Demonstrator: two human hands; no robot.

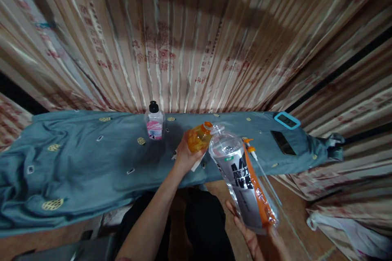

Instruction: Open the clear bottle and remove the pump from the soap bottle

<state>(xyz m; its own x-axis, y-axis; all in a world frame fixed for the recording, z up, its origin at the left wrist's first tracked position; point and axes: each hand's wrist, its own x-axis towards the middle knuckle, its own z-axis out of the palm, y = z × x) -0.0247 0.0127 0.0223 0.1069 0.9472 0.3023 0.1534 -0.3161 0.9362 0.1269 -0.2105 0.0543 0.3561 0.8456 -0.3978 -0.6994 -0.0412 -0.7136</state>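
The left hand is gripping a small orange bottle and tilting it so that its mouth is meeting the open neck of a large clear bottle, which the right hand is cradling from underneath near the bottom right of the view. Judging from this, a pour from the small bottle into the large one seems to be under way or just starting; no stream is showing, and how much liquid is sitting in either bottle is hard to tell. The large bottle is leaning with its neck pointing up and to the far left, its black-and-white label and orange stripe facing the camera.

The left forearm is reaching forward from the near edge, wrist bent, fingers wrapping closed around the orange bottle above the near edge of the worktop, which a teal cloth is covering. The right hand is lying palm up with its fingers curling loosely around the large bottle's base, low and near the body.

On the cloth, a small bottle with a black cap is standing upright, far of the left hand and apart from it. A phone and a blue-framed device are lying at the far right end, well apart from both hands.
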